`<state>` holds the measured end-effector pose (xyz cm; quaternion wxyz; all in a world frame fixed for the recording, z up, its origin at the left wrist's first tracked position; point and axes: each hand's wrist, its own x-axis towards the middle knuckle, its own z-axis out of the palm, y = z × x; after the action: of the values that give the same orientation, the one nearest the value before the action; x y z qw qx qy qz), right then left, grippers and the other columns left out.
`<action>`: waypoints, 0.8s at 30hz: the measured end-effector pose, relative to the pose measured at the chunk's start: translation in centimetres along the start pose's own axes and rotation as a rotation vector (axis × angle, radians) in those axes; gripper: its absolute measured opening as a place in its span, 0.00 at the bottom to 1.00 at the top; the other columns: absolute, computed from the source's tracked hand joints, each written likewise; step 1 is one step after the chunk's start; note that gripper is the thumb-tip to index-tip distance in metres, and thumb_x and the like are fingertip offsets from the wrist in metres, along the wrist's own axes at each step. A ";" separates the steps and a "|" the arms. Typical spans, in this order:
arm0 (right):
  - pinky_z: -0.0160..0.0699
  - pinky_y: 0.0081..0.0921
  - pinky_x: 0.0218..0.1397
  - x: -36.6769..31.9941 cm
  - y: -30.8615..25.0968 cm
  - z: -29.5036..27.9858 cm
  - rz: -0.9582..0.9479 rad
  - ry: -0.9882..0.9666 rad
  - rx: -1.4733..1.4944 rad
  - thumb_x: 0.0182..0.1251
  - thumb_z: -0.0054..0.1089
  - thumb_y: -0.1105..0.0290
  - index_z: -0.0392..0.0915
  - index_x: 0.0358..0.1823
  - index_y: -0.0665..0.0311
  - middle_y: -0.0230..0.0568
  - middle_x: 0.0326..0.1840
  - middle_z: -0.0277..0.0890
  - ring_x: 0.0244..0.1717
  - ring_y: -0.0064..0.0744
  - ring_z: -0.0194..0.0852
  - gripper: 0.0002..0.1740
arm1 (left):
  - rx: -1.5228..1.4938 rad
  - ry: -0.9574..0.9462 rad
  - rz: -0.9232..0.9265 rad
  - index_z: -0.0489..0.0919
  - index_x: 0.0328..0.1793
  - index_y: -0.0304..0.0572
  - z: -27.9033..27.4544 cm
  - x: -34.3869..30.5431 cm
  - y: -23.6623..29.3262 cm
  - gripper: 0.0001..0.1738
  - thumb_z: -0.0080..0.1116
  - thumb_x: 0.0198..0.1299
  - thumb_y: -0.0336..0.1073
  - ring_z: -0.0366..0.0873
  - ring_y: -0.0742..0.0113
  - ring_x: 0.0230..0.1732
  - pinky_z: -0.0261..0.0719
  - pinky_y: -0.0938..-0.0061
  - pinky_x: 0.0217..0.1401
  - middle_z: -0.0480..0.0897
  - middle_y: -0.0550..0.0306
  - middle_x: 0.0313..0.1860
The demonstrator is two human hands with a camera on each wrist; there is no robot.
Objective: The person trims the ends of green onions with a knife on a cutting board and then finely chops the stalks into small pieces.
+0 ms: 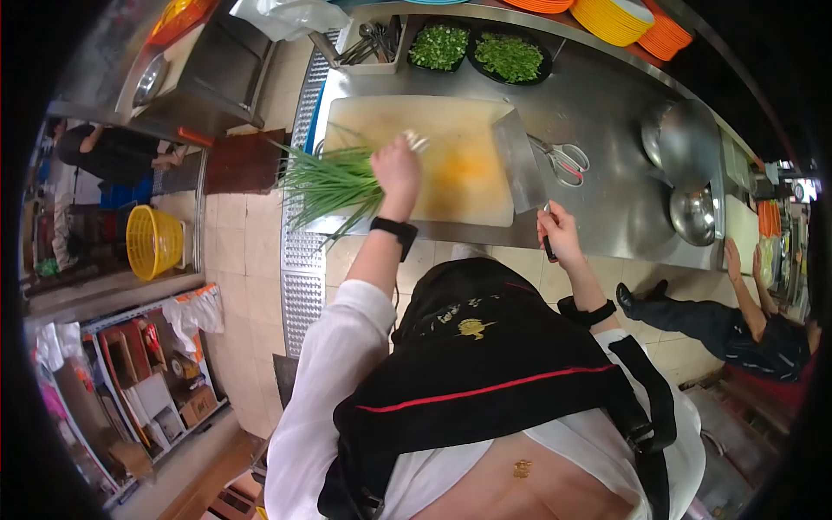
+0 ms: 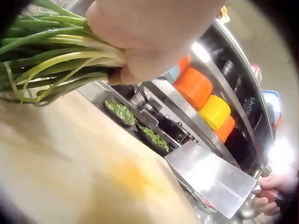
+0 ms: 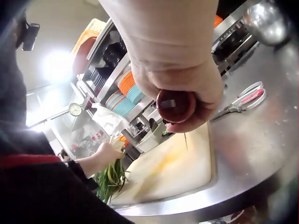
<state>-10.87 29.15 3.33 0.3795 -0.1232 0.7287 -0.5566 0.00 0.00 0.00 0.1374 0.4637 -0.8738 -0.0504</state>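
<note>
My left hand [image 1: 399, 178] grips a bunch of scallions [image 1: 334, 184] near its white root end, over the left part of a pale cutting board [image 1: 364, 113]. The long green leaves spread left past the board's edge. In my right hand [image 1: 562, 232] is a cleaver [image 1: 520, 165], held by its handle at the board's right side. Its broad blade [image 2: 210, 179] shows in the left wrist view, apart from the scallions. The right wrist view shows the round butt of the brown handle [image 3: 175, 106] within the curled fingers. An orange-yellow stain marks the board's middle.
Scissors [image 1: 568, 165] lie on the steel counter [image 1: 598, 113] right of the cleaver. Two black dishes of chopped greens [image 1: 510, 57] and a utensil bin [image 1: 373, 52] stand behind the board. Metal bowls [image 1: 693, 215] sit farther right, near another person [image 1: 737, 325]. Stacked plates [image 1: 611, 22] line the shelf.
</note>
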 end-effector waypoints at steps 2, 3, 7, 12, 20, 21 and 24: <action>0.60 0.16 0.13 -0.7 0.9 1.5 0.018 -0.008 0.026 0.66 0.50 0.68 0.68 0.31 0.61 0.26 0.18 0.65 0.14 0.14 0.61 0.06 | 0.108 0.065 0.147 0.76 0.41 0.46 -0.2 -0.8 0.5 0.14 0.58 0.46 0.35 0.78 0.59 0.40 0.66 0.64 0.51 0.81 0.55 0.32; 0.60 0.16 0.13 0.7 0.0 -1.3 0.070 0.001 -0.033 0.66 0.50 0.68 0.68 0.31 0.61 0.26 0.18 0.65 0.14 0.14 0.61 0.06 | 0.065 0.007 0.114 0.76 0.41 0.46 2.9 -0.7 4.2 0.14 0.58 0.46 0.35 0.78 0.59 0.40 0.66 0.64 0.51 0.81 0.55 0.32; 0.61 0.16 0.13 2.3 0.4 -1.5 0.053 0.008 -0.060 0.66 0.50 0.69 0.68 0.32 0.63 0.26 0.17 0.64 0.14 0.14 0.61 0.06 | -0.014 -0.102 0.277 0.71 0.51 0.45 4.4 -0.4 6.6 0.27 0.63 0.43 0.40 0.75 0.58 0.47 0.60 0.55 0.60 0.80 0.54 0.39; 0.62 0.16 0.14 2.8 0.5 -1.9 -0.006 0.022 -0.147 0.65 0.52 0.69 0.70 0.39 0.67 0.28 0.18 0.66 0.13 0.15 0.61 0.09 | 0.026 -0.404 0.323 0.58 0.68 0.44 2.3 -0.7 7.1 0.53 0.70 0.34 0.50 0.65 0.55 0.62 0.43 0.38 0.68 0.73 0.50 0.54; 0.68 0.31 0.26 3.6 0.6 -1.7 -0.222 0.095 -0.592 0.59 0.53 0.72 0.67 0.44 0.67 0.43 0.18 0.66 0.20 0.35 0.70 0.13 | 0.036 -0.502 0.425 0.53 0.70 0.36 0.6 1.1 4.1 0.64 0.71 0.27 0.60 0.53 0.52 0.71 0.34 0.37 0.69 0.66 0.46 0.64; 0.68 0.31 0.26 3.6 0.6 -1.4 -0.217 0.103 -0.593 0.59 0.53 0.72 0.67 0.44 0.67 0.43 0.18 0.66 0.20 0.35 0.70 0.13 | -0.013 -0.477 0.412 0.54 0.70 0.35 0.5 1.2 3.8 0.64 0.71 0.27 0.61 0.53 0.53 0.71 0.33 0.39 0.70 0.66 0.46 0.64; 0.68 0.34 0.26 3.2 -0.1 -0.8 -0.180 0.169 -0.645 0.60 0.54 0.68 0.69 0.45 0.66 0.48 0.20 0.69 0.20 0.42 0.71 0.14 | -0.002 -0.414 0.477 0.56 0.69 0.33 0.2 1.3 3.5 0.63 0.70 0.28 0.63 0.54 0.54 0.71 0.35 0.42 0.71 0.65 0.45 0.65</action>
<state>-13.62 27.74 2.11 0.2086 -0.2541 0.8821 -0.3373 -3.50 0.89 0.77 -0.0350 0.2252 -0.9673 -0.1112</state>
